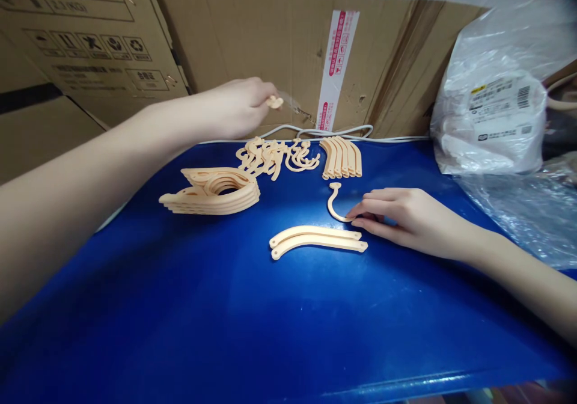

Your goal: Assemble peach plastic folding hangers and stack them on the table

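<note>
My left hand is raised over the back of the table, closed on a small beige plastic piece whose end sticks out past the fingers. Lower and to the right, my right hand pinches one end of a beige plastic hook lying on the blue surface. In front of that hook, two curved beige hanger arms lie side by side. A loose pile of beige hooks sits below my left hand. Several more curved arms are lined up in a row beside the pile.
A stack of beige frame-like plastic parts stands on the left of the blue table. A white cable runs along the back, before cardboard boxes. Clear plastic bags take up the right side.
</note>
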Tool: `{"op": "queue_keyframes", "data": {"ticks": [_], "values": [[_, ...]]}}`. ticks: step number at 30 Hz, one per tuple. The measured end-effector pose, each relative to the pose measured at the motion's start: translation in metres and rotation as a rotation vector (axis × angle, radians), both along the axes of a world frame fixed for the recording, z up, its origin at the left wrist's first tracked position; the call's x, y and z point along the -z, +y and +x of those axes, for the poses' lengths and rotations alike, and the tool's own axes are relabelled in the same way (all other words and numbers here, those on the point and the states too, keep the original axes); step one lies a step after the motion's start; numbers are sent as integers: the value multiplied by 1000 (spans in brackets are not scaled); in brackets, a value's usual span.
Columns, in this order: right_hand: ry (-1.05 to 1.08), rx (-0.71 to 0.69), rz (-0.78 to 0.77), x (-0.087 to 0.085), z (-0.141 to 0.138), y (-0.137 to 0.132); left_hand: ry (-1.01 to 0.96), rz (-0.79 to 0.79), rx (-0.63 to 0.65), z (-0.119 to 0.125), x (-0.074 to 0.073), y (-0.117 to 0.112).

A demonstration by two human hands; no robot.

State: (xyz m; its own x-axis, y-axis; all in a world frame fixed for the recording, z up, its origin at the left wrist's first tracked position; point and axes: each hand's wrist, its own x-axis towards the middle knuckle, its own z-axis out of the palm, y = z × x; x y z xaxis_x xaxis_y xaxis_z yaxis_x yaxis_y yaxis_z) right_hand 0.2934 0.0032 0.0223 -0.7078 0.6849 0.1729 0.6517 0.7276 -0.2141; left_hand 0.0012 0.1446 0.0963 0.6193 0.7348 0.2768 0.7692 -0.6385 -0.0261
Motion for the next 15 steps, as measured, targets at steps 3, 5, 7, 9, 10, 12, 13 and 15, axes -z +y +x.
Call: {"op": "queue_keyframes", "data": {"ticks": [3, 5, 7, 9, 10, 12, 13, 15], "values": [[-3, 2, 0, 0, 0, 0, 1, -2, 116, 32, -3, -32], [-4, 1, 0, 0, 1, 0, -10, -50, 193, 50, -1, -52], [-4, 2, -1, -1, 1, 0, 6, -96, 192, 64, 4, -70], [-6, 5, -4, -1, 2, 0, 54, -125, 191, 71, 13, -81], [-7, 6, -5, -1, 2, 0, 72, -129, 212, 73, 19, -85], [-8, 8, -5, -1, 3, 0, 116, -135, 241, 73, 32, -88], [-9, 8, -3, -1, 4, 0, 124, -153, 228, 71, 39, -88], [-11, 10, 2, -1, 5, 0, 160, -219, 195, 67, 51, -87]]}}
